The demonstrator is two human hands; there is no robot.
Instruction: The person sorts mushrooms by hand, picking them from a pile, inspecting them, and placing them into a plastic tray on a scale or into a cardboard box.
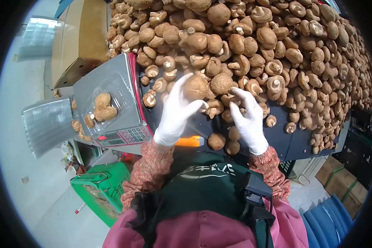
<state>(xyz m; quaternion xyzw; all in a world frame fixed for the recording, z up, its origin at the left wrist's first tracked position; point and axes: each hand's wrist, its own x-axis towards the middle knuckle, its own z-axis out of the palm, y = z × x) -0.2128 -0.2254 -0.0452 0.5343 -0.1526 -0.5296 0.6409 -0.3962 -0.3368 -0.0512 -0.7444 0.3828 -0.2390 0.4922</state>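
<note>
Above one green apron (206, 186), the left hand (175, 113) grips one mushroom (194, 87); the right hand (248, 120), grip open, touches the pile (277, 41).

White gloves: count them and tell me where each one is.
2. One on the left hand, holding a mushroom; one on the right hand, touching the mushroom pile beside it.

Single head-worn fisheye view: we look steeply down past our own chest (206, 186), close above the mushroom pile (256, 45) ahead.
</note>
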